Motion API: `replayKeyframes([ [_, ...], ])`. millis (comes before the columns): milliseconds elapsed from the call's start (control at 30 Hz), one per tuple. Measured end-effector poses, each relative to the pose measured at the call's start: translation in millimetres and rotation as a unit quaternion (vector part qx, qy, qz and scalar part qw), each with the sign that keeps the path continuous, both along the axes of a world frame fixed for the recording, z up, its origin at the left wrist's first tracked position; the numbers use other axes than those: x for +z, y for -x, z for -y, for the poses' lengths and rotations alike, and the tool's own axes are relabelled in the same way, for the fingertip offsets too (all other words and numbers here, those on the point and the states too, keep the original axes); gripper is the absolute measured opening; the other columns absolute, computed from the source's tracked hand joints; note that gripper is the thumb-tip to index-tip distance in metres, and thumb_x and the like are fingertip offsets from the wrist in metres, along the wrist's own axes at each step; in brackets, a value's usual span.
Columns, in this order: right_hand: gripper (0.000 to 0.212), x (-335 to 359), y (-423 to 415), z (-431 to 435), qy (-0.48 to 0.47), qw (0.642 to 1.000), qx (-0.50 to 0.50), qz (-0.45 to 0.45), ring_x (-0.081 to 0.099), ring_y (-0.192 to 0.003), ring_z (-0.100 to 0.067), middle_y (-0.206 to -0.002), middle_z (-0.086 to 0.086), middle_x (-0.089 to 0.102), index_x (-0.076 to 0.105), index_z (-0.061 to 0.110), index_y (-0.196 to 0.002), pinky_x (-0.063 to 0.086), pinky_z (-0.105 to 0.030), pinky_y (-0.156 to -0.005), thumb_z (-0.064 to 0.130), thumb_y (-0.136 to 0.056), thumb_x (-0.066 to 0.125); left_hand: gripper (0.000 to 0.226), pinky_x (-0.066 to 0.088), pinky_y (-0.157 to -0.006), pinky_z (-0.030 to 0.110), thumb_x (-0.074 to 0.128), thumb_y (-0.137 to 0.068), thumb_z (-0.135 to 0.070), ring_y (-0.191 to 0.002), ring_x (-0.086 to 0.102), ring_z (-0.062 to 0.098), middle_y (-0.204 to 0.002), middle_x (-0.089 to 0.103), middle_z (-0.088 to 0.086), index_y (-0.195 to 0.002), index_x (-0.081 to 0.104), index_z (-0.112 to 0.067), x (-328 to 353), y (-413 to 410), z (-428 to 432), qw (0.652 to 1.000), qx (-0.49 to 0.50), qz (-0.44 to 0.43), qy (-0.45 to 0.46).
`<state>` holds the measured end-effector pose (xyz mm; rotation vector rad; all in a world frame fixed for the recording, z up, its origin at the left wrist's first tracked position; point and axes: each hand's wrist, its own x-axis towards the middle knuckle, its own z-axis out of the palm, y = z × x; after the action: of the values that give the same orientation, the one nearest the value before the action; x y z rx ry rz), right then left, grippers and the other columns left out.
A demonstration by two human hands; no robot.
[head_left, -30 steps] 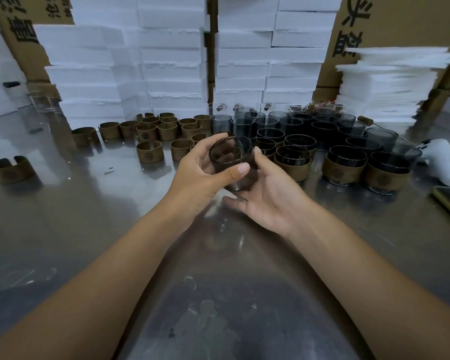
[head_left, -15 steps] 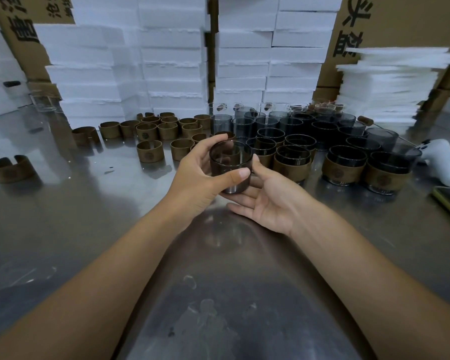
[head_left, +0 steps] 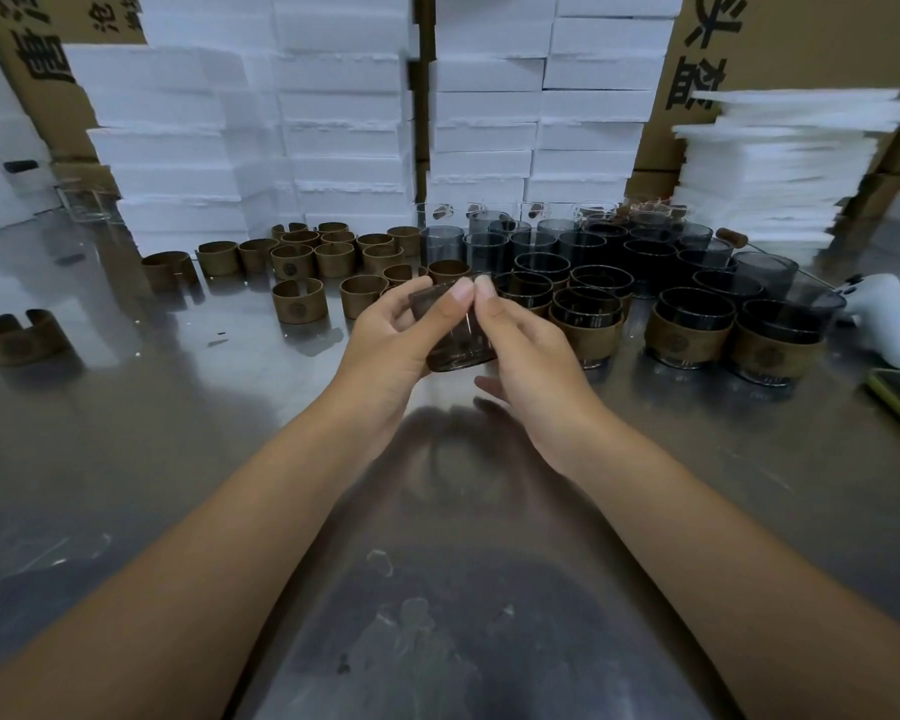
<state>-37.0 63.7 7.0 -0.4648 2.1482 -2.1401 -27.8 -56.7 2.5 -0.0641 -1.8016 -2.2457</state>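
I saw the smoky brown-grey glass [head_left: 455,340] at centre. At 11 o'clock sat tan-brown bands [head_left: 300,301] with dark round stamps. At 1 o'clock stood grey-black tumblers [head_left: 583,246]. White foam boxes [head_left: 344,122] filled 12 o'clock, by brown cartons [head_left: 811,44] with black characters, all over a dull silver table [head_left: 152,459].

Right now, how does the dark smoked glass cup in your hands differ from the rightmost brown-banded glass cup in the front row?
The held smoked glass cup is bare; the brown-banded glass cup wears a sleeve round its lower wall. The held cup is lifted and tilted between the left hand and right hand; the banded cup stands upright on the steel table. Both are dark, round glass.
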Motion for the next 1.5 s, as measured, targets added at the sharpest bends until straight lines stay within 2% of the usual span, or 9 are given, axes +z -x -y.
replayKeyframes([
  [167,0.025,-4.6,1.5,-0.2,0.006,0.999,-0.003,-0.037,0.061,-0.079,0.016,-0.083,0.023,0.071,0.067,0.028,-0.103,0.045,-0.004,-0.065,0.044,-0.093,0.051,0.05,0.056,-0.081,0.027,0.077,-0.055,-0.043,-0.096,0.07,0.02,-0.095,0.074,0.006,-0.094,0.069,-0.013,-0.3,0.6,1.5,0.999,-0.029,-0.01,-0.03],
  [300,0.025,-7.1,5.0,0.0,0.009,0.999,-0.019,-0.036,0.06,-0.078,0.017,-0.078,0.028,0.069,0.067,0.031,-0.098,0.046,-0.014,-0.076,0.047,-0.094,0.048,0.05,0.055,-0.087,0.029,0.08,-0.053,-0.031,-0.095,0.07,0.017,-0.094,0.075,0.003,-0.098,0.068,-0.013,-2.5,2.3,2.5,0.998,-0.045,-0.017,-0.032],
  [400,0.029,-7.2,4.8,-0.4,0.045,0.998,-0.026,-0.039,0.06,-0.068,0.013,-0.07,0.025,0.067,0.068,0.019,-0.105,0.043,-0.007,-0.064,0.041,-0.094,0.052,0.054,0.055,-0.088,0.029,0.079,-0.055,-0.028,-0.095,0.07,0.017,-0.096,0.075,0.004,-0.105,0.066,-0.01,-2.8,1.3,2.0,0.998,-0.045,-0.009,-0.035],
  [533,0.03,-6.1,4.0,-2.7,0.067,0.996,-0.034,-0.037,0.064,-0.088,0.009,-0.097,0.013,0.072,0.066,0.015,-0.113,0.047,-0.005,-0.074,0.035,-0.091,0.058,0.055,0.053,-0.086,0.028,0.077,-0.056,-0.038,-0.098,0.068,0.013,-0.1,0.074,0.001,-0.105,0.067,-0.016,-4.5,-0.4,3.8,0.999,-0.046,0.021,-0.005],
  [600,0.029,-4.0,3.8,-3.8,0.076,0.997,-0.026,-0.015,0.064,-0.086,0.011,-0.091,0.017,0.072,0.066,0.017,-0.112,0.047,-0.004,-0.07,0.034,-0.09,0.061,0.053,0.05,-0.086,0.029,0.077,-0.057,-0.04,-0.103,0.067,0.013,-0.104,0.073,0.001,-0.104,0.067,-0.02,-4.7,-0.5,5.3,0.998,-0.056,0.032,0.0],
  [800,0.041,-0.3,4.1,-4.3,0.071,0.996,-0.043,0.046,0.065,-0.09,-0.001,-0.099,0.008,0.07,0.063,0.017,-0.115,0.045,-0.021,-0.078,0.04,-0.081,0.07,0.04,0.047,-0.079,0.025,0.074,-0.055,-0.049,-0.08,0.068,0.004,-0.085,0.074,-0.006,-0.085,0.071,-0.023,-5.0,0.6,8.0,0.997,-0.053,0.054,0.008],
  [933,0.042,-0.1,5.3,-5.4,0.098,0.991,-0.05,0.081,0.064,-0.096,-0.012,-0.105,-0.002,0.07,0.061,0.016,-0.11,0.046,-0.031,-0.088,0.038,-0.077,0.075,0.033,0.047,-0.081,0.026,0.072,-0.058,-0.052,-0.085,0.07,0.008,-0.088,0.075,-0.002,-0.076,0.074,-0.025,-5.7,0.3,9.0,0.995,-0.075,0.057,0.015],
  [1200,0.048,1.9,5.7,-8.8,0.153,0.985,-0.016,0.084,0.064,-0.099,-0.008,-0.101,0.009,0.073,0.069,0.027,-0.095,0.041,-0.032,-0.091,0.052,-0.054,0.071,0.031,0.049,-0.088,0.029,0.061,-0.072,-0.051,-0.097,0.07,0.015,-0.1,0.075,0.002,-0.081,0.079,-0.027,-1.3,-0.7,11.4,0.993,-0.106,0.05,-0.031],
  [1500,0.046,-0.6,4.3,-5.7,0.086,0.994,-0.013,0.073,0.062,-0.107,-0.008,-0.104,0.009,0.073,0.07,0.025,-0.102,0.043,-0.031,-0.087,0.058,-0.07,0.063,0.04,0.048,-0.089,0.031,0.061,-0.072,-0.051,-0.095,0.07,0.015,-0.098,0.074,0.002,-0.095,0.073,-0.021,-3.2,3.1,14.5,0.987,-0.129,0.075,-0.056],
])
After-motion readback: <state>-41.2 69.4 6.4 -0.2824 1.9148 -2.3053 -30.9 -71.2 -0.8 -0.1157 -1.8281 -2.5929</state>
